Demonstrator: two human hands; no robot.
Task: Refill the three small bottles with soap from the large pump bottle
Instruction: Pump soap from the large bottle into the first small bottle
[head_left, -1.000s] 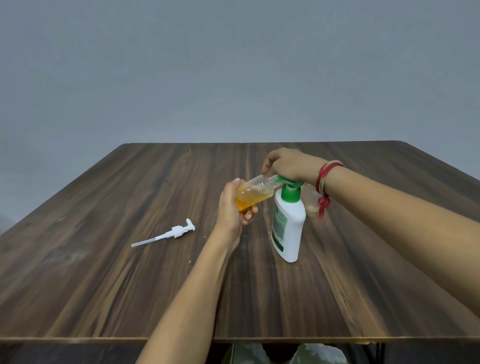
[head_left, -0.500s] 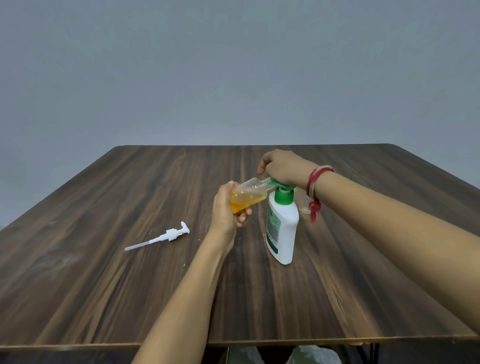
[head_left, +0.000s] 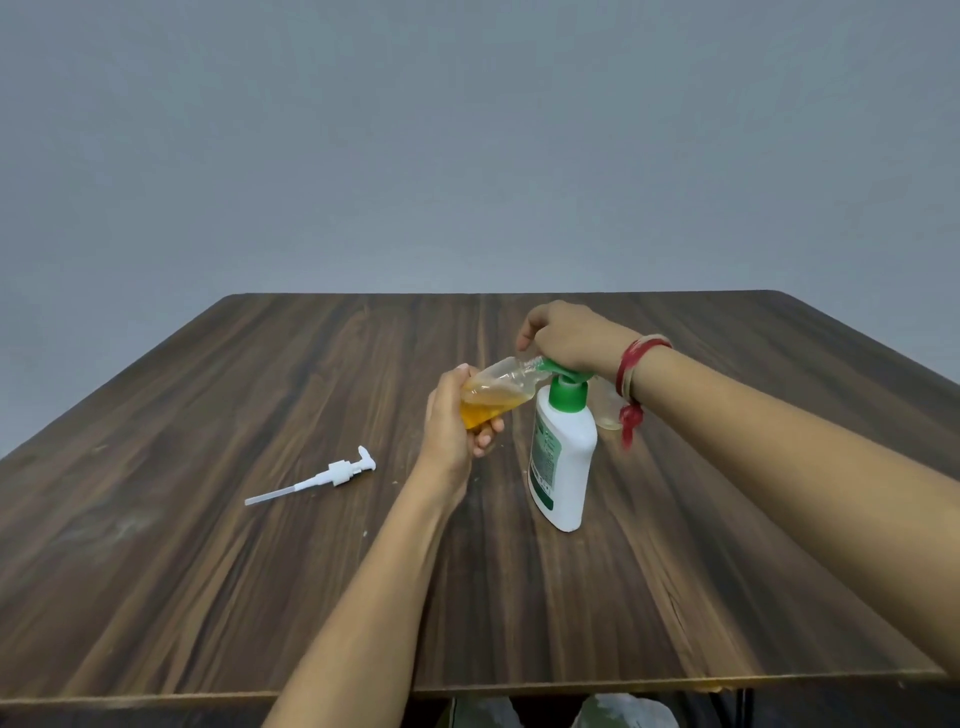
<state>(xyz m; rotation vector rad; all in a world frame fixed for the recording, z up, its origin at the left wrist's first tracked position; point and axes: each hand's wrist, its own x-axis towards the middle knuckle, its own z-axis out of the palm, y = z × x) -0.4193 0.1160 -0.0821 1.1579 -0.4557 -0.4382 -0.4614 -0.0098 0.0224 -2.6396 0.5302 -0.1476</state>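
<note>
A large white pump bottle (head_left: 563, 457) with a green pump head stands upright on the wooden table (head_left: 208, 467). My right hand (head_left: 569, 338) rests on top of the green pump head, fingers curled over it. My left hand (head_left: 454, 421) holds a small clear bottle (head_left: 498, 392) tilted, its neck against the green spout; amber soap fills its lower half. Another small clear bottle (head_left: 608, 410) stands behind the pump bottle, partly hidden by my right wrist.
A loose white pump with its long tube (head_left: 322, 478) lies on the table to the left of my left hand. The table's front edge (head_left: 467, 691) runs close to me, and a grey wall rises behind the table.
The view has shifted slightly. Both hands, the small bottle and the pump bottle keep the same hold and relative position.
</note>
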